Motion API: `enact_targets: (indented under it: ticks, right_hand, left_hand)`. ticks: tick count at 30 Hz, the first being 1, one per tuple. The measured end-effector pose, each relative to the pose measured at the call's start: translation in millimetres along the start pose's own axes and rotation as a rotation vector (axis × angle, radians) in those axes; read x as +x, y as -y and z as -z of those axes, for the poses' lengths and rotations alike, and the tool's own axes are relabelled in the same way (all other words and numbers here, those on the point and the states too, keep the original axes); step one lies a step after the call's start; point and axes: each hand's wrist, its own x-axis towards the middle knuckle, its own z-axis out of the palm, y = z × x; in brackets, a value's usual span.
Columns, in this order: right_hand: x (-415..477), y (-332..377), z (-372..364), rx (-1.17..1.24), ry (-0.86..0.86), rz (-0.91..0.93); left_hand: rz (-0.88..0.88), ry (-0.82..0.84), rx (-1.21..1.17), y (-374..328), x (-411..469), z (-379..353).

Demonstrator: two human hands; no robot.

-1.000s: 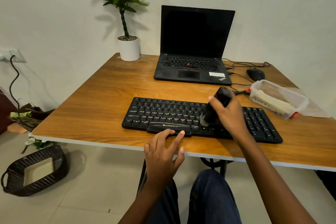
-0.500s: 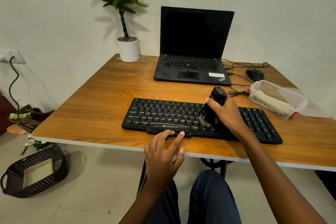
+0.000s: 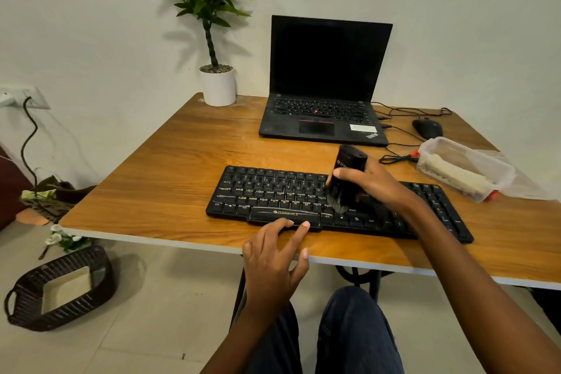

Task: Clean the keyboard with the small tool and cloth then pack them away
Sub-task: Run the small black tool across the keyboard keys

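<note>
My right hand grips the brush, thumb across its near face and fingers curled round the far side. The brush stands tilted, its top leaning away from me toward the laptop. Its bristles are down on the keys just right of the space bar.

The keyboard lies flat on the table, near the front edge and roughly square to me. My left hand is open with its fingers spread. Two fingertips press on the keyboard's front lip at the space bar, and the thumb lies at the table edge.

A clear tub sits to the right, just beyond the keyboard's far right corner, with its lid beside it. Something pale lies inside; I cannot tell whether it is the cloth.

The laptop is open with a dark screen at the back of the table. A mouse and cables are to its right, and a plant pot stands at the back left corner. A dark woven basket sits on the floor to my left.
</note>
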Motion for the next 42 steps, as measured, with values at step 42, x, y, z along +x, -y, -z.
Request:
enact_targets:
  ticks: [42]
  right_hand:
    - [13,0,-8,-0.116,-0.151,-0.041]
  left_hand:
    - [-0.017,-0.015,0.023,1,-1,-2]
